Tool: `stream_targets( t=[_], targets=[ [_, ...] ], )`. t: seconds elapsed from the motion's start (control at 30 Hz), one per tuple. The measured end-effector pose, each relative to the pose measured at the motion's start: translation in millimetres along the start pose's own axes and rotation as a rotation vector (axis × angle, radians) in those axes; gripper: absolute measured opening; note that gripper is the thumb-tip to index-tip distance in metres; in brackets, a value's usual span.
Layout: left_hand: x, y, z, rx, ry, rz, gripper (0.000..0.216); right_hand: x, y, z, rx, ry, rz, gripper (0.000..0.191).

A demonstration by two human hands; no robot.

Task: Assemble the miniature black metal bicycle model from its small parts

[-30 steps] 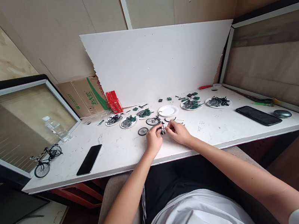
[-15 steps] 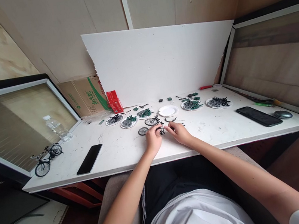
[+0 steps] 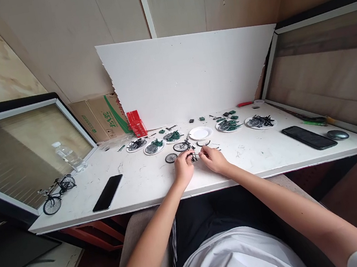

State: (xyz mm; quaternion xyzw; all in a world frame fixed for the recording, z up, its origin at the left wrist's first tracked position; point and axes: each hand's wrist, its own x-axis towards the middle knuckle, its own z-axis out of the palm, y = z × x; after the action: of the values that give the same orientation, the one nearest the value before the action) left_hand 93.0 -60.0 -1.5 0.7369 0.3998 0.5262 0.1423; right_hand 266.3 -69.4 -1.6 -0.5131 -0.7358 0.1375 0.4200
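My left hand (image 3: 184, 168) is closed on a small black model bicycle frame (image 3: 192, 151) that stands on the white table (image 3: 145, 181), one spoked wheel (image 3: 181, 146) fitted at its far end. My right hand (image 3: 213, 159) sits just right of the frame, fingers pinched at it on something too small to make out. A loose spoked wheel (image 3: 170, 157) lies to the left of my left hand. A curved black mudguard (image 3: 203, 144) lies just beyond my right hand.
Paper plates of black and green parts (image 3: 154, 146) (image 3: 229, 124) (image 3: 259, 121) and a bare plate (image 3: 200, 133) line the back. A finished model bicycle (image 3: 56, 194), water bottle (image 3: 66, 156) and phone (image 3: 108, 192) are left; another phone (image 3: 308, 137) and a mouse (image 3: 337, 135) right. A red box (image 3: 136, 122) stands behind.
The hands stay together at the bicycle frame with small finger shifts; the camera view has tilted slightly.
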Motion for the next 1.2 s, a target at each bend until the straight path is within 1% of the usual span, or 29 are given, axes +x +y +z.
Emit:
stream_targets(
  t=[0.07, 0.2, 0.33, 0.5, 0.6, 0.73, 0.83, 1.0, 1.2],
  targets=[
    [0.2, -1.4, 0.0, 0.005, 0.009, -0.001, 0.034, 0.2, 1.4, 0.2, 0.076, -0.008, -0.036, 0.031],
    [0.4, -4.7, 0.3, -0.014, 0.019, -0.013, 0.034, 1.8, 4.6, -0.3, 0.174, 0.012, -0.075, 0.038],
    [0.1, -4.8, 0.8, -0.018, 0.018, -0.023, 0.035, 3.8, 6.7, -0.2, 0.169, 0.023, -0.061, 0.046],
    [0.0, -2.9, 1.3, -0.029, 0.014, -0.028, 0.036, 4.7, 7.2, 1.0, 0.142, -0.026, -0.049, 0.054],
    [0.0, -2.4, 1.1, -0.013, 0.01, -0.027, 0.035, 3.7, 6.4, 1.0, 0.143, -0.045, -0.049, 0.049],
    [-0.1, -2.6, 0.0, 0.004, 0.007, -0.038, 0.034, 2.3, 5.9, 1.3, 0.168, -0.056, -0.075, 0.029],
    [0.1, -3.8, -0.3, -0.016, 0.012, -0.05, 0.034, 1.5, 5.8, 1.5, 0.218, -0.073, -0.112, 0.023],
    [0.7, -6.0, -0.2, -0.022, 0.023, -0.065, 0.032, 0.8, 4.9, 0.1, 0.252, -0.085, -0.136, 0.025],
    [0.0, -5.9, 0.3, -0.015, 0.012, -0.068, 0.033, 1.5, 3.9, -1.7, 0.174, -0.072, -0.071, 0.036]
  ],
)
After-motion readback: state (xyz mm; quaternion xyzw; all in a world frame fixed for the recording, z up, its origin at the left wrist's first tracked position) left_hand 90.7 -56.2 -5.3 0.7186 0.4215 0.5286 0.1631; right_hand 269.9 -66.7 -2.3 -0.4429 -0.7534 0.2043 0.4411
